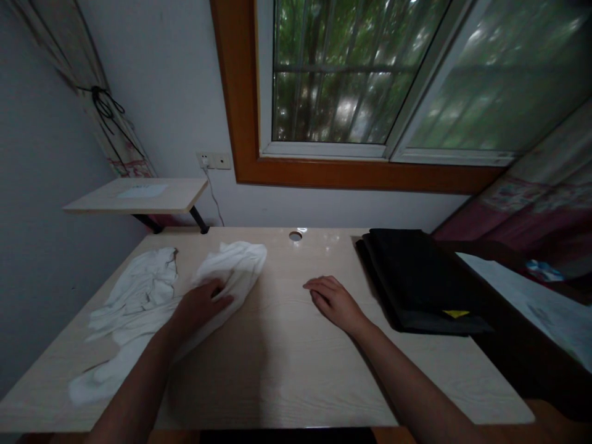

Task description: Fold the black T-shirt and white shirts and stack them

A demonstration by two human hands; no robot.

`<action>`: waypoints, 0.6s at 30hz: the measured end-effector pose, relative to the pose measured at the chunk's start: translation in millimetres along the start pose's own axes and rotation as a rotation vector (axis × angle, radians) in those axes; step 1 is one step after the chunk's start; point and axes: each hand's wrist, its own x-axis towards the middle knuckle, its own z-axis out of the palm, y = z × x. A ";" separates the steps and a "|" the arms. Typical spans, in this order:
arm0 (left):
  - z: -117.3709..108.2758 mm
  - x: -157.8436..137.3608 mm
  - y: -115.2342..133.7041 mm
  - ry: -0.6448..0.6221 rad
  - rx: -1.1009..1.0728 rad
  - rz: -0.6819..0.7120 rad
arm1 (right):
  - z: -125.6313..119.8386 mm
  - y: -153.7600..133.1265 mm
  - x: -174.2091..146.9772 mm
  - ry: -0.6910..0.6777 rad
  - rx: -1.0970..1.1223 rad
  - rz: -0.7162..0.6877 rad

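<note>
Crumpled white cloth, perhaps a garment, lies on the left of the desk; one bunched part of the white cloth (245,259) is raised under my left hand (198,305). The fingers and thumb of that hand are closed on the fabric, and its fingertips are partly hidden in the folds. Farther left, the rest of the cloth (148,277) spreads in wrinkles, with thin dark lines along some edges. My right hand (333,302) rests on the desktop near the middle, palm down, fingers stretched out and holding nothing.
The pale wooden desk (296,370) has a round cable hole (295,236) at the back. A stack of black folded material (416,277) with a yellow tag lies at right. A small raised shelf (139,194) stands back left, below a wall socket (213,161). A window is ahead.
</note>
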 end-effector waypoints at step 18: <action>56.2 -7.6 72.7 -0.099 -0.121 0.492 | 11.4 -13.0 1.0 -0.068 -0.164 0.018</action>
